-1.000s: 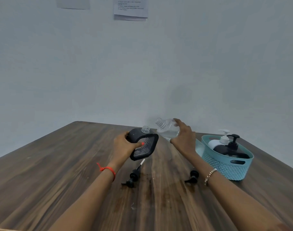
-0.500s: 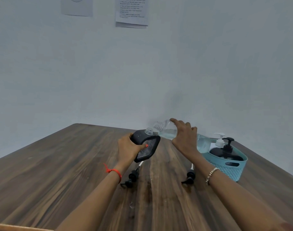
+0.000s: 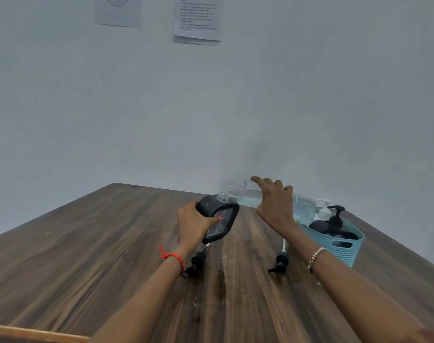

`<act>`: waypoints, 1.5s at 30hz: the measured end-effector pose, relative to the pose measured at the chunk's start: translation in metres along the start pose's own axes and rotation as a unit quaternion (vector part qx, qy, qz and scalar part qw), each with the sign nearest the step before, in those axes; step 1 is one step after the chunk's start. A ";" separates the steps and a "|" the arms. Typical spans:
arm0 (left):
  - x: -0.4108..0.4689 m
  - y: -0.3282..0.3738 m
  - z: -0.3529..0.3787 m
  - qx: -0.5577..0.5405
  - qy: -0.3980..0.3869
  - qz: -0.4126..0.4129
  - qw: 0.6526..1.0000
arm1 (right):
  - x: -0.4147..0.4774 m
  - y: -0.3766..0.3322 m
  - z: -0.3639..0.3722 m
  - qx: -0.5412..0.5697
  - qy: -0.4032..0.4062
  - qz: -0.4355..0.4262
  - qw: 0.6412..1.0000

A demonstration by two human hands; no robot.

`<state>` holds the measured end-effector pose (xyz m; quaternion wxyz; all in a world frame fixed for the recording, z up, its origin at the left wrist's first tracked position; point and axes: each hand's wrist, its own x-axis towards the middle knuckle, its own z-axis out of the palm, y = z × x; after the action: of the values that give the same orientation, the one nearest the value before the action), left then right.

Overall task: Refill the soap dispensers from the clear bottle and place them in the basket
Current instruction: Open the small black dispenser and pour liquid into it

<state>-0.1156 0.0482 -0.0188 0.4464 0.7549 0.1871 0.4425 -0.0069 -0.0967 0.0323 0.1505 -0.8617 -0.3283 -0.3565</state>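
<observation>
Holding black dispenser (image 3: 219, 215) tilted in left grip (image 3: 193, 224), clamped round it; tipping clear bottle (image 3: 247, 195) in right grip (image 3: 275, 206), clamped too, mouth just beside dispenser's neck. Teal basket (image 3: 344, 254) sitting right on tabletop (image 3: 87, 243).

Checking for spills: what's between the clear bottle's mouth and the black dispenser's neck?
Head view: only a small bare gap separates clear bottle and black dispenser; no stream shows.

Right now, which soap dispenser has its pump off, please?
The mesh-panelled dispenser held in the left hand: its neck is bare, while the round black dispenser and white dispenser in the teal basket carry pumps.
</observation>
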 end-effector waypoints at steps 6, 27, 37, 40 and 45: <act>-0.001 -0.001 -0.002 0.003 -0.001 -0.002 1.000 | 0.000 -0.003 0.000 -0.008 -0.005 -0.006 1.000; -0.007 -0.006 0.000 0.000 -0.003 -0.005 1.000 | -0.004 -0.002 -0.004 -0.042 -0.028 -0.021 0.999; -0.008 -0.009 0.002 0.001 -0.008 -0.007 1.000 | -0.005 -0.001 -0.003 -0.045 -0.035 -0.023 0.998; -0.008 -0.009 0.001 -0.010 -0.004 -0.008 1.000 | -0.005 -0.001 -0.003 -0.047 -0.034 -0.024 0.998; -0.010 -0.009 0.000 -0.016 -0.003 -0.007 1.000 | -0.006 -0.001 -0.002 -0.050 -0.036 -0.027 0.998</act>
<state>-0.1202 0.0466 -0.0311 0.4620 0.7477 0.1842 0.4399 -0.0115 -0.0996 0.0291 0.0857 -0.8714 -0.3382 -0.3449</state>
